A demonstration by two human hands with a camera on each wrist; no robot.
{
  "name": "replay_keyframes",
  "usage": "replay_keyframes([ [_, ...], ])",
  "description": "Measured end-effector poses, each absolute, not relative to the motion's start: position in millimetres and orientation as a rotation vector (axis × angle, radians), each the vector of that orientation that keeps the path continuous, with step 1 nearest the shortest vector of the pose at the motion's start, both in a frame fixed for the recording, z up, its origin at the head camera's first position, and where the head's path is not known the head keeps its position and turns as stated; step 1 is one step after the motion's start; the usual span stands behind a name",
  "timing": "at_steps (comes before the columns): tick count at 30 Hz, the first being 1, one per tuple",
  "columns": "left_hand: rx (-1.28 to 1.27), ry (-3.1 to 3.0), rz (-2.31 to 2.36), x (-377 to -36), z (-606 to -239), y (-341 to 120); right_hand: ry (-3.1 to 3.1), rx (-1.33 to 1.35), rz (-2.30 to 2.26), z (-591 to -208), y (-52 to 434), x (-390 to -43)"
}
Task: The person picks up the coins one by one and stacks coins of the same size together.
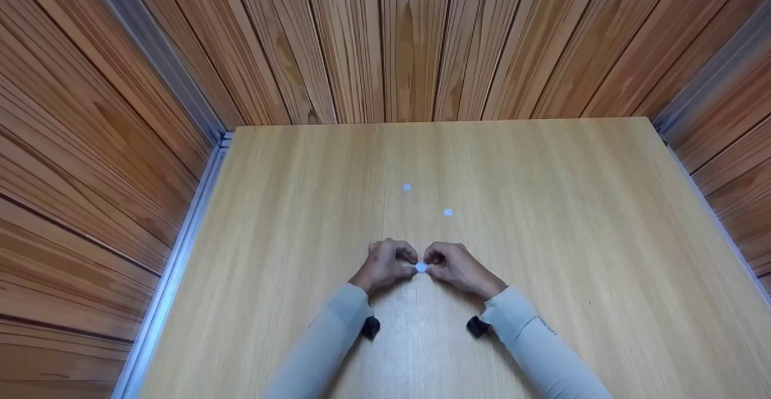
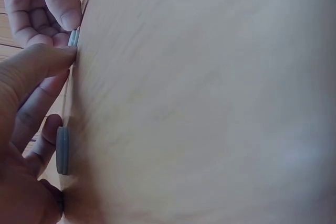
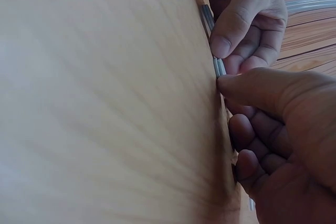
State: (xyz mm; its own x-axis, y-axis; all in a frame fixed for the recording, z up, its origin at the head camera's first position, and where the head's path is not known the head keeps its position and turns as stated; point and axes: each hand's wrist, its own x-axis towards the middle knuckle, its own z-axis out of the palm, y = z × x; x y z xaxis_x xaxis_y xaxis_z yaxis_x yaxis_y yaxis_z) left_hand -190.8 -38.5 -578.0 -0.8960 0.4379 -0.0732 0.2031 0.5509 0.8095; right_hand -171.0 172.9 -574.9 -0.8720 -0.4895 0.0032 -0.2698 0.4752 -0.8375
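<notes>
A small pale blue round disc (image 1: pixel 421 267) lies between the two hands near the middle of the table. My left hand (image 1: pixel 388 263) pinches its left side with thumb and index finger, while my right hand (image 1: pixel 459 267) pinches the right side the same way. Seen edge-on in the left wrist view, the held disc (image 2: pixel 74 39) shows a seam round its rim. In the right wrist view both thumbs sit close together on the disc (image 3: pixel 219 67), and its underside is hidden. The remaining fingers of each hand are curled near the tabletop.
Two similar discs lie farther back on the wooden table (image 1: pixel 289 206): one at the far side (image 1: pixel 407 187) and one nearer, to the right (image 1: pixel 448 212). Wood-plank walls (image 1: pixel 409 43) and metal rails (image 1: pixel 174 254) border the table. Black pieces (image 1: pixel 370 328) sit at both wrists.
</notes>
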Motion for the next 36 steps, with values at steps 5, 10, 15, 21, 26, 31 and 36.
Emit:
replay_keyframes([
  [5, 0.547, 2.530, 1.264, -190.1, -577.6, -38.7, 2.483, -0.627, -1.326, -574.7, 172.3, -171.3],
  [10, 0.564, 2.529, 1.262, -189.6, -577.7, -38.7, 2.478, -0.610, -1.323, -575.1, 172.1, -171.3],
  [15, 0.550, 2.523, 1.262, -189.8, -577.5, -38.9, 2.488, -0.625, -1.334, -574.8, 171.7, -170.8],
  [21, 0.536, 2.512, 1.266, -190.1, -577.2, -39.0, 2.499, -0.628, -1.341, -574.4, 171.0, -170.7],
  [26, 0.532, 2.504, 1.281, -190.7, -577.8, -39.1, 2.492, -0.630, -1.339, -575.2, 171.8, -171.1],
  [31, 0.534, 2.512, 1.277, -190.7, -577.6, -38.7, 2.481, -0.620, -1.329, -574.8, 172.3, -170.3],
  [36, 0.535, 2.514, 1.278, -190.3, -577.3, -38.5, 2.489, -0.626, -1.310, -574.6, 172.4, -170.9],
])
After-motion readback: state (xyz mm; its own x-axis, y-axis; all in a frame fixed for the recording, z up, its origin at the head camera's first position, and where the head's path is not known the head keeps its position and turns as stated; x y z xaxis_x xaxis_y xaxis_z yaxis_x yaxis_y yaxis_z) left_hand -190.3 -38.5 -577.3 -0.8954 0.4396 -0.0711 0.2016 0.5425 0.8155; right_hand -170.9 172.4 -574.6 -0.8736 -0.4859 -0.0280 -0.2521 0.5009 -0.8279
